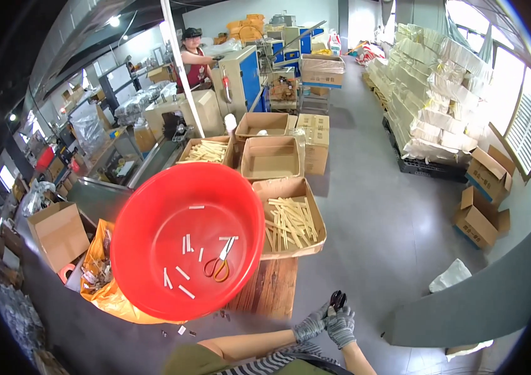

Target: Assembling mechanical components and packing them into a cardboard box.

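Note:
My left hand (311, 325) and my right hand (341, 327), both in grey knit gloves, are close together in front of my body. Their fingers are closed around a small glossy black object (338, 299), whose exact kind I cannot make out. Off to the left of my hands is a large red plastic basin (153, 250). A pair of scissors (220, 263) with orange-brown handles lies in it, among several short white strips (182, 272). Nearest beyond my hands, a cardboard box (315, 232) holds many pale wooden sticks (290, 220).
A wooden stool or bench top (272, 294) shows under the basin's right side. More open cartons (270, 157) stand behind. An orange bag (115, 303) lies left of the basin. Wrapped stacks (434, 94) line the right wall. A person (195, 65) stands by machines at the back.

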Action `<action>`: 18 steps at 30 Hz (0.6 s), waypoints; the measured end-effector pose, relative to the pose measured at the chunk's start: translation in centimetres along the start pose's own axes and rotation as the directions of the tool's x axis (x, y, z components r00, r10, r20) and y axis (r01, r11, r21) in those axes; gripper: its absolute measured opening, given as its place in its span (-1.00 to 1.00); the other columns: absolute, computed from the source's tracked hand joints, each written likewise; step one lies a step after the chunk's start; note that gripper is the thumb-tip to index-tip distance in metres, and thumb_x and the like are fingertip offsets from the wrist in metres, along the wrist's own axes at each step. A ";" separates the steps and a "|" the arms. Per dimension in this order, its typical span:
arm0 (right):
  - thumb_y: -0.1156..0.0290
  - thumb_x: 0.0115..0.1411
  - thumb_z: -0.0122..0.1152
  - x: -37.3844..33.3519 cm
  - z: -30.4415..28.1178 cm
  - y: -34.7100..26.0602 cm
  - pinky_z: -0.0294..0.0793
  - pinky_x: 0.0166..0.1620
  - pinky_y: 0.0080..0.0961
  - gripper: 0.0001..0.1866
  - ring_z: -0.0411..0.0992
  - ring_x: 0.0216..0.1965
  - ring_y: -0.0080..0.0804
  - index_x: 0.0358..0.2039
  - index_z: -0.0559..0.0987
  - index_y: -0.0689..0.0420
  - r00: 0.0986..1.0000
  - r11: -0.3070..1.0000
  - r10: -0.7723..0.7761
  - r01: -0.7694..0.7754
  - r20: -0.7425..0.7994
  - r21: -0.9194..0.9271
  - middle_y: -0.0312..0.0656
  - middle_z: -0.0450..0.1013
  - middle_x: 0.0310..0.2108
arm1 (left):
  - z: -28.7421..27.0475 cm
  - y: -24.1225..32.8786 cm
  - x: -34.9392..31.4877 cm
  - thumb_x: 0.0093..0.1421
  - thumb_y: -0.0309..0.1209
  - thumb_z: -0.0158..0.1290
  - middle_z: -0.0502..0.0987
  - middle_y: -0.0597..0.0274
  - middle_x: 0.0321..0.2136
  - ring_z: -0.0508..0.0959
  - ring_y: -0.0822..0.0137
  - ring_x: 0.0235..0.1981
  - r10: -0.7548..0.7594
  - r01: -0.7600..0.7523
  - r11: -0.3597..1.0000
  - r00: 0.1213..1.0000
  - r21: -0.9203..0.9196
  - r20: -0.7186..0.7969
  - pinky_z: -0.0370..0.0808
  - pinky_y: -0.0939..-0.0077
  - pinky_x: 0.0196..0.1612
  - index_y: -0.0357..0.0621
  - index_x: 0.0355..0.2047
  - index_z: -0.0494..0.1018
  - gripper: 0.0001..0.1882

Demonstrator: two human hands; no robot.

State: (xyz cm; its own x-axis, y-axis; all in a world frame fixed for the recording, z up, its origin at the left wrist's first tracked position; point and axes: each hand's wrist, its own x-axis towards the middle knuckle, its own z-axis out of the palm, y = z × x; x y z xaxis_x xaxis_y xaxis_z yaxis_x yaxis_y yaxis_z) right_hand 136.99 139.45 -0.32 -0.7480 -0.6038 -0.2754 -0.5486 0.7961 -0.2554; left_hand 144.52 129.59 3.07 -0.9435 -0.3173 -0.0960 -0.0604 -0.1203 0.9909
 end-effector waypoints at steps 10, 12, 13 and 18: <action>0.38 0.08 0.04 15.4 -6.7 12.1 0.44 -0.27 -0.35 -0.61 0.45 -0.36 -0.15 -0.04 0.33 0.13 0.978 0.699 -0.083 0.192 -0.189 0.689 -0.01 0.45 -0.35 | 4.9 -8.2 15.1 0.21 -0.25 -0.05 0.47 0.26 -0.30 0.41 0.49 -0.31 -0.090 0.461 0.530 0.865 -0.712 0.493 0.36 0.61 -0.25 -0.20 -0.06 0.32 -0.64; 0.44 0.08 0.02 18.3 -10.2 14.1 0.43 -0.26 -0.39 -0.71 0.46 -0.37 -0.26 -0.14 0.41 0.15 0.962 0.901 -0.228 0.267 -0.149 0.342 -0.06 0.46 -0.41 | 7.2 -7.4 19.6 0.21 -0.25 -0.06 0.47 0.25 -0.30 0.42 0.48 -0.31 -0.074 0.429 0.567 0.876 -0.703 0.476 0.36 0.61 -0.25 -0.20 -0.07 0.32 -0.65; 0.44 0.08 0.02 19.6 -11.4 15.4 0.43 -0.26 -0.39 -0.71 0.46 -0.37 -0.26 -0.14 0.41 0.15 0.962 0.906 -0.236 0.269 -0.137 0.327 -0.06 0.46 -0.41 | 8.4 -6.8 21.9 0.22 -0.26 -0.06 0.47 0.25 -0.30 0.42 0.47 -0.31 -0.073 0.413 0.618 0.877 -0.669 0.474 0.36 0.60 -0.24 -0.20 -0.07 0.32 -0.66; 0.44 0.13 -0.03 27.7 -17.1 19.0 0.40 -0.27 -0.44 -0.70 0.41 -0.41 -0.33 -0.11 0.39 0.21 0.962 0.814 -0.119 0.237 -0.247 0.531 -0.10 0.43 -0.44 | 10.8 -4.9 34.8 0.23 -0.29 -0.09 0.48 0.24 -0.30 0.42 0.40 -0.30 -0.130 0.324 0.858 0.888 -0.399 0.441 0.37 0.57 -0.21 -0.20 -0.09 0.33 -0.69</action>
State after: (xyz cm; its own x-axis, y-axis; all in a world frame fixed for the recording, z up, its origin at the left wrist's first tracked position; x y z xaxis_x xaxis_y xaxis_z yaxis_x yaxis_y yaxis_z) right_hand 99.46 138.48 3.00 -0.7464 -0.6655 -0.0052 -0.4255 0.4832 -0.7652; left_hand 108.48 129.33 -4.14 -0.9736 0.1490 -0.1728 -0.2276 -0.5816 0.7810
